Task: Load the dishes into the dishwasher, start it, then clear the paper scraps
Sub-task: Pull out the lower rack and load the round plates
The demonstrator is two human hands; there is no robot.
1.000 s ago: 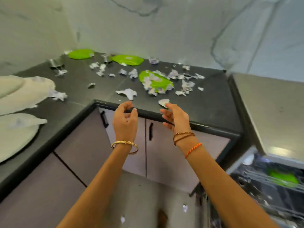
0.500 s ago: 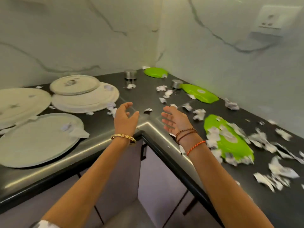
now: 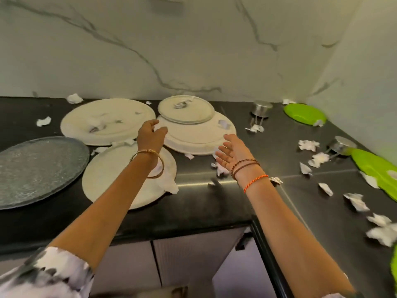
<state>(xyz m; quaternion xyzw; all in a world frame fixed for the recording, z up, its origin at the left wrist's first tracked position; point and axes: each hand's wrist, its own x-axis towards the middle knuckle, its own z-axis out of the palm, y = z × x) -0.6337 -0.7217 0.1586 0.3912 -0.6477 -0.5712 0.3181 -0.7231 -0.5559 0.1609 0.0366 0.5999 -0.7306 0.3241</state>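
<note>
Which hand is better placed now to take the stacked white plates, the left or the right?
Left, probably. The left hand is at the rim of the large white plate under the small plate; the right hand, open, hovers near its other edge.

Bare black counter (image 3: 204, 203) strip along front edge, centre frame: open passage. Left half crowded: grey glass platter (image 3: 36, 168), three large white plates (image 3: 107, 123) and a small plate (image 3: 185, 109) stacked on one. Paper scraps (image 3: 356, 202) litter right side. Two steel cups (image 3: 261, 108) and green plates (image 3: 305, 112) block right rear corner.
</note>
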